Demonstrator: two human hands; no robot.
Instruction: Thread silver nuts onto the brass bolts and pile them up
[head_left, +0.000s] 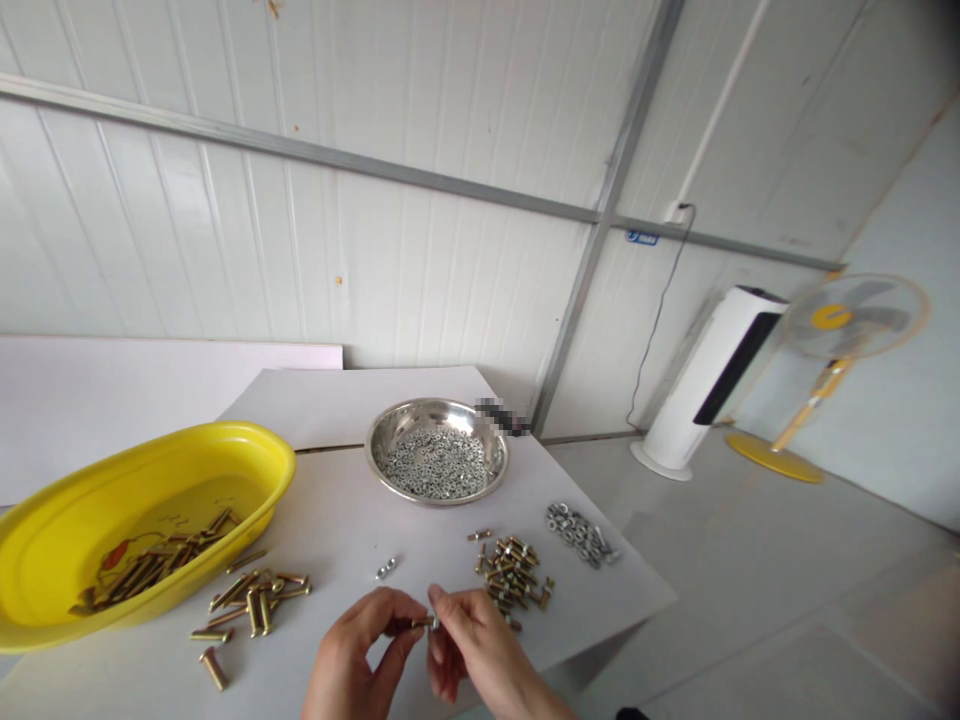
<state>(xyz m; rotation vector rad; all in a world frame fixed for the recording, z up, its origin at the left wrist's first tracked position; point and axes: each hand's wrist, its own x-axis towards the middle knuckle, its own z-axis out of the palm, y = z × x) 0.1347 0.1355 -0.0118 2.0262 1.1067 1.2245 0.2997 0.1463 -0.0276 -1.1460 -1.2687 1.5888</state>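
Left hand (pixel 356 655) pinches a brass-coloured bolt (pixel 421 622) between thumb and fingers, above the tabletop (pixel 330 525) near its front edge; right hand (pixel 484 635) pinches a silvery nut (pixel 434 622) at the bolt's end. Just beyond the right hand lies a pile of nutted bolts (pixel 514 570). Loose nuts (pixel 581 534) lie along the right edge, near a steel bowl (pixel 386 428) containing more. Loose bolts (pixel 259 605) lie beside a yellow basin (pixel 259 437)

Bright, diffuse light, faint glare on the wall (pixel 450 280), fan (pixel 834 318) perhaps slightly blurry.
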